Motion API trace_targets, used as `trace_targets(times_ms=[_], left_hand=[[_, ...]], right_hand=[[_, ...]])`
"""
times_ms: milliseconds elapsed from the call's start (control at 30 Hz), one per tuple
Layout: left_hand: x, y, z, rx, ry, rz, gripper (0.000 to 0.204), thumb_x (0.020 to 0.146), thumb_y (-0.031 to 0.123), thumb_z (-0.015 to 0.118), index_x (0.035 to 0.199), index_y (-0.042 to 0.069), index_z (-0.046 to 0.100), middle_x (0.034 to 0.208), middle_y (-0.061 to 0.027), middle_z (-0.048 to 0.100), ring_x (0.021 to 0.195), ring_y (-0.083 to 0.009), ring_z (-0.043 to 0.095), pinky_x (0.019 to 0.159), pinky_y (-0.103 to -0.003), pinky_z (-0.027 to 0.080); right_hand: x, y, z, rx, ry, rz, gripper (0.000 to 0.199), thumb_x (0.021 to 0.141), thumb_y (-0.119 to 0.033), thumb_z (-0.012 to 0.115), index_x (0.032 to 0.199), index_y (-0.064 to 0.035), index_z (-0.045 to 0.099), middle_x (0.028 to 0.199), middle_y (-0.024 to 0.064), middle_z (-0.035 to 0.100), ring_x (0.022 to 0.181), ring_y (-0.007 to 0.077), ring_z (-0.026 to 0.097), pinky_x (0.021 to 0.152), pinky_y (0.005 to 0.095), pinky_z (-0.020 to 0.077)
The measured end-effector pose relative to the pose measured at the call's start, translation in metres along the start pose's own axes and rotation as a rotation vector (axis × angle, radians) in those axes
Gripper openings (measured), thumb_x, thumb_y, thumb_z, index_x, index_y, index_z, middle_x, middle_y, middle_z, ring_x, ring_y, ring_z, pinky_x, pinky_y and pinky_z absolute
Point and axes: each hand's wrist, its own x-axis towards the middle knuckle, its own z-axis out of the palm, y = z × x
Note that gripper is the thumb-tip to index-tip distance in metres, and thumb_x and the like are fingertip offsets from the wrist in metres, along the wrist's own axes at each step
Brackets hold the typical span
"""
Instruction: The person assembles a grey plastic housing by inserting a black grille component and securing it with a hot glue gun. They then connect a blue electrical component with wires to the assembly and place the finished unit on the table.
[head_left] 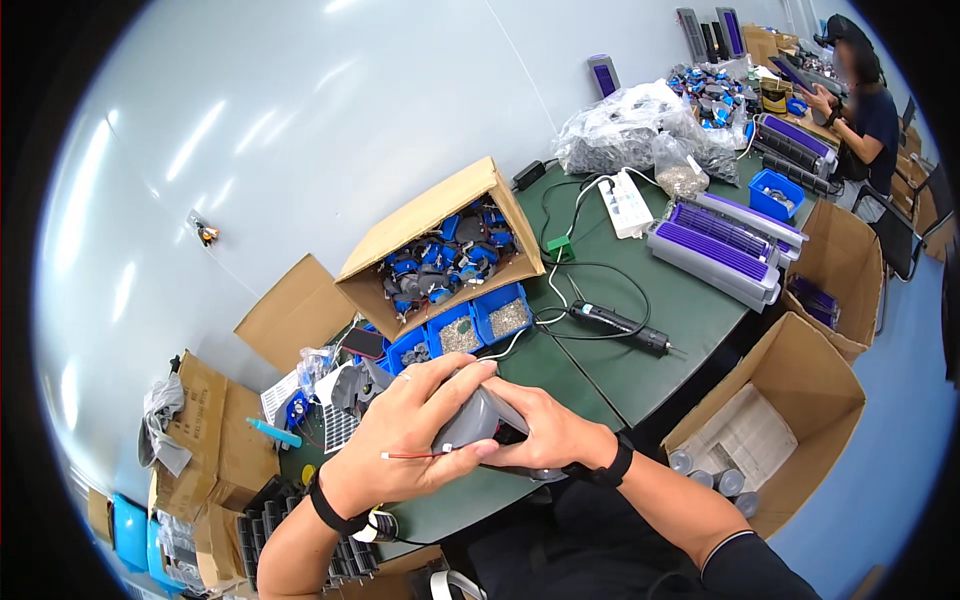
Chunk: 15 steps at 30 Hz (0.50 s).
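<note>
Both of my hands grip a grey rounded plastic housing (468,422) just in front of the table's near edge. My left hand (412,432) wraps its fingers over the top and left side. Closed on the right side is my right hand (555,430), its thumb and fingers around a dark opening. A thin red wire (412,456) with a small white connector sticks out to the left under my left hand. Much of the housing's underside is hidden by my fingers. Nearest beyond the hands are blue bins (457,333) of small metal parts.
A tilted cardboard box (360,262) holds many blue-and-grey parts. On the green table (600,355) lie a corded black electric screwdriver (620,328), a white power strip (627,205) and purple-and-grey units (712,250). An open carton (835,400) stands at right. A co-worker (868,115) sits far right.
</note>
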Motion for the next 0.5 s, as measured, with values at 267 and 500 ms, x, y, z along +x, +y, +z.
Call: trace_targets(times_ms=[267,500], left_hand=[[0.012,0.037,0.028,0.309,0.310,-0.499,0.051,0.093,0.034,0.075,0.130,0.001,0.065,0.102,-0.0221,0.068,0.087,-0.0409,0.071,0.074,-0.047,0.056],[0.004,-0.013,-0.012,-0.197,0.082,-0.386,0.051,0.111,0.044,0.050,0.139,0.004,0.064,0.118,-0.0221,0.067,0.108,-0.0365,0.068,0.094,-0.042,0.053]], right_hand=[[-0.043,-0.005,0.038,-0.534,0.279,-0.050,0.137,0.062,-0.051,0.100,0.162,0.0069,0.024,0.147,0.0294,0.051,0.134,0.0462,0.055,0.111,0.0523,0.0461],[-0.008,0.010,-0.007,0.113,-0.203,0.289,0.105,0.067,-0.007,0.080,0.162,-0.0021,0.036,0.138,0.0164,0.061,0.130,0.0267,0.059,0.110,0.0388,0.0463]])
